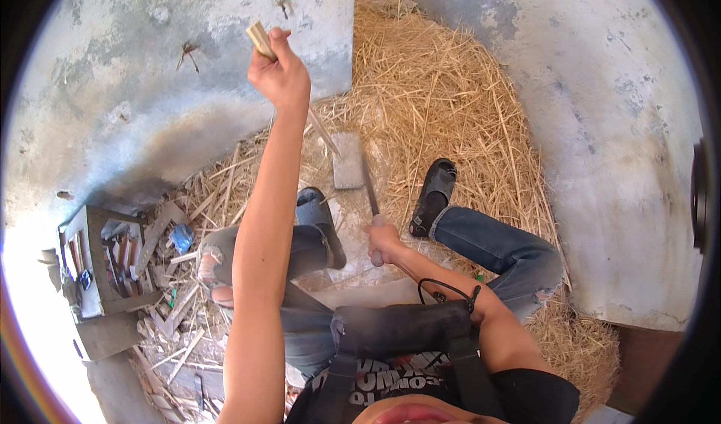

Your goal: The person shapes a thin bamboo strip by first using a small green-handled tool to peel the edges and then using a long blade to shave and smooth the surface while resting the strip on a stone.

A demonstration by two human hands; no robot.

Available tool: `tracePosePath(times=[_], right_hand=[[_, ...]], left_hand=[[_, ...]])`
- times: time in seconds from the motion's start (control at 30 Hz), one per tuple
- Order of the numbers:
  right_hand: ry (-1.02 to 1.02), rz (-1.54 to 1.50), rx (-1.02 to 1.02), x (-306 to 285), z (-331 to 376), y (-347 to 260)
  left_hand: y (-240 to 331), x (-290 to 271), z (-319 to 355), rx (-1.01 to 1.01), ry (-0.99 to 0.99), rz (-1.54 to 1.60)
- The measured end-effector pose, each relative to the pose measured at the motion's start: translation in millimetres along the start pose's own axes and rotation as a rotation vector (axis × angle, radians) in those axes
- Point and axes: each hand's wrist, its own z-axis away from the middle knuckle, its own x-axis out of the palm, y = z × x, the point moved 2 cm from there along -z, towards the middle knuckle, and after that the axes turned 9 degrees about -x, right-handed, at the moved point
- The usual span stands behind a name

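My left hand (281, 75) is raised at the upper left, its fingers closed round a pale wooden stick (260, 38). The stick's squared end shows above the fist, and its lower part (323, 131) slants down behind the hand toward a greyish-white block (347, 165) on the floor. Between my feet my right hand (384, 241) grips the wooden handle of a long knife (370, 187). Its narrow dark blade points away from me, beside the block's right edge. Whether the stick touches the block I cannot tell.
Straw-like wood shavings (443, 101) lie heaped ahead and to the right. A wooden frame stool (94, 259) holding sticks and tools stands at the left, near a blue plastic scrap (182, 238) and wood offcuts. Stained grey walls (608, 138) close in both sides.
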Motion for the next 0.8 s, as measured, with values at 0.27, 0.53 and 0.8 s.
tracePosePath(times=[0.27, 0.53, 0.8], right_hand=[[0.283, -0.295, -0.842, -89, -18, -176], [0.209, 0.083, -0.31, 10, -8, -34], [0.357, -0.314, -1.047, -98, 2, -226]], left_hand=[[1, -15, 3, -0.006, 0.064, -0.013], [-7, -26, 3, -0.01, 0.116, 0.06], [-5, -24, 7, -0.015, 0.1, -0.007]])
